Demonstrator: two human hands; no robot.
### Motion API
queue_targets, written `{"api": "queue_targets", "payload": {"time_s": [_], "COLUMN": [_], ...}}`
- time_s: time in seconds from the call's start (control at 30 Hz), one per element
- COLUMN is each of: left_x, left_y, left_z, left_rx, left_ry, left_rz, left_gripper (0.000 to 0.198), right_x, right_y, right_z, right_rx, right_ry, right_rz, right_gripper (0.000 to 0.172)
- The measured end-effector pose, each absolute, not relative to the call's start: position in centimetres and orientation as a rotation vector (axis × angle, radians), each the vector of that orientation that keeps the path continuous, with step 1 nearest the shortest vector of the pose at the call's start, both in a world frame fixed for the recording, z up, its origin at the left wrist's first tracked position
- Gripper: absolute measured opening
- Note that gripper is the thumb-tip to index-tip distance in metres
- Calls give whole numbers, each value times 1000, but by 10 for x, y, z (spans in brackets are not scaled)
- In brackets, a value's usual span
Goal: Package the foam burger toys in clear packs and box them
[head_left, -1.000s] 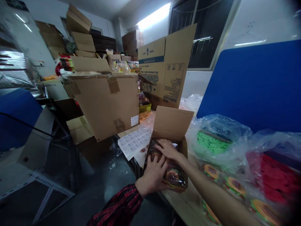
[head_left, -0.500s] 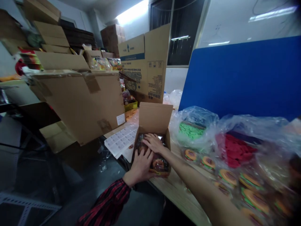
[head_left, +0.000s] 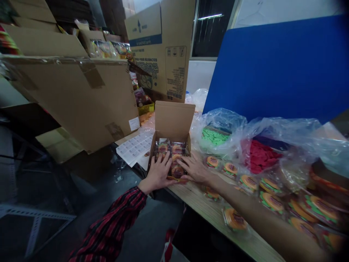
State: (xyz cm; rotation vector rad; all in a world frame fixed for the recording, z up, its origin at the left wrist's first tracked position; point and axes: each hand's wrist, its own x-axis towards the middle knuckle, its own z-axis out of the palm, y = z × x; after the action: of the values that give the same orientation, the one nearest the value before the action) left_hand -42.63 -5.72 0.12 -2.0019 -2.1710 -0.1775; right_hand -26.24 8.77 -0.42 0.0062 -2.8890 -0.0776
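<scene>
An open cardboard box [head_left: 174, 116] stands on the wooden table [head_left: 201, 203], its lid raised at the back. Inside lie several clear-wrapped burger-shaped packets [head_left: 177, 148] in rows. My left hand [head_left: 158, 171], fingers spread, rests over the box's front left part, touching the packets. My right hand [head_left: 195, 168] lies at the box's right side, its fingers apart and reaching over the rim onto the front right packets. Neither hand is closed round anything.
Several wrapped burger packets [head_left: 272, 201] lie at the right, below plastic bags of green pieces [head_left: 215, 136] and red pieces [head_left: 260, 156]. Printed sheets [head_left: 135, 148] are left of the box. A large carton [head_left: 73, 102] stands at the left, a blue board [head_left: 278, 69] behind.
My right hand has moved from the middle of the box to its right edge, uncovering the back packets. My left hand stays at the front left. The view has shifted downward.
</scene>
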Motion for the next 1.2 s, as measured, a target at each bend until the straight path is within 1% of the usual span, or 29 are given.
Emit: {"api": "queue_targets", "payload": {"time_s": [0.1, 0.2, 0.27, 0.37, 0.43, 0.53, 0.57, 0.6, 0.63, 0.73, 0.77, 0.8, 0.87, 1.0, 1.1, 1.2], "left_x": [-428, -429, -428, -424, -421, -418, -418, -418, -418, -419, -419, -419, -419, -419, -417, -413], "left_y": [-57, -57, -56, -55, -53, -50, -50, -50, -50, -51, -51, -52, -52, -52, -52, -51], "left_z": [2, 3, 4, 3, 2, 1, 0, 0, 0, 1, 2, 2, 2, 3, 5, 6], "left_rx": [-2024, -2029, -2022, -1997, -1966, -1940, -1940, -1943, -1947, -1956, -1958, -1957, -1955, -1961, -1944, -1922], "left_ry": [-2171, -2174, -2175, -2170, -2162, -2149, -2146, -2145, -2145, -2143, -2144, -2146, -2154, -2171, -2181, -2175], "left_rz": [-183, -181, -174, -150, -118, -57, -40, -27, -21, -23, -27, -30, -34, -50, -70, -73], "left_gripper": [85, 84, 84, 91, 95, 91, 88, 85, 84, 83, 84, 83, 83, 83, 78, 72], "right_x": [-272, -279, -279, -278, -277, -273, -269, -265, -259, -244, -240, -238, -237, -244, -245, -240], "right_y": [89, 89, 88, 86, 86, 92, 95, 99, 102, 110, 110, 110, 107, 100, 99, 100], "right_z": [-12, -22, -29, -34, -33, -19, -12, -5, 2, 18, 20, 20, 16, 5, 0, -1], "right_rx": [12, -34, -33, 4, 20, 161, 249, 330, 386, 409, 412, 430, 487, 505, 499, 505], "right_ry": [-2820, -2749, -2732, -2753, -2774, -2813, -2825, -2833, -2834, -2831, -2831, -2832, -2847, -2824, -2796, -2804], "right_rz": [-100, -35, 4, 18, 19, 32, 31, 24, 11, -74, -113, -152, -208, -236, -221, -149], "right_gripper": [58, 58, 65, 79, 86, 93, 92, 86, 76, 39, 30, 25, 22, 27, 29, 26]}}
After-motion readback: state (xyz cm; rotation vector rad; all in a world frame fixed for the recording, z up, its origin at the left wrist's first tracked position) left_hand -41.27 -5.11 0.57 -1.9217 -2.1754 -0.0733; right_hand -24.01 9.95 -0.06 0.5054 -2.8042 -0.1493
